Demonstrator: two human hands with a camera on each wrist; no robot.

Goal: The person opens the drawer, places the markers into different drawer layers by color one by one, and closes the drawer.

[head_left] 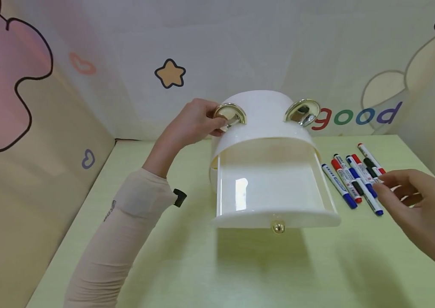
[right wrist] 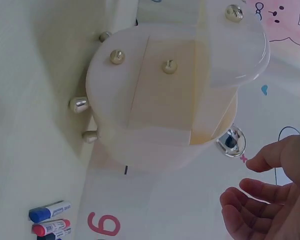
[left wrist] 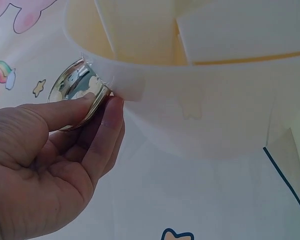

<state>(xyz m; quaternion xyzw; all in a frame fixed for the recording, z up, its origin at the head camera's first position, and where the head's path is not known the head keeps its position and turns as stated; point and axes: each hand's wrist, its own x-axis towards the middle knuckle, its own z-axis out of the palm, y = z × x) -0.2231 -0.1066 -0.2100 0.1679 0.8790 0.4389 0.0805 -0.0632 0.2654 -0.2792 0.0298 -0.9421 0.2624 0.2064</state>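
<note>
The white drawer chest stands on the green desk, its top drawer pulled far out. The left hand pinches one gold ear between thumb and fingers. The right hand has its fingers loosely bent, with a gap at the thumb, holding nothing. The chest might tip forward, because the open drawer makes its front heavy. A hard tug could snap the ear. Markers lie close together beside the chest; a bump could roll them. The drawer sticks out between the two hands.
</note>
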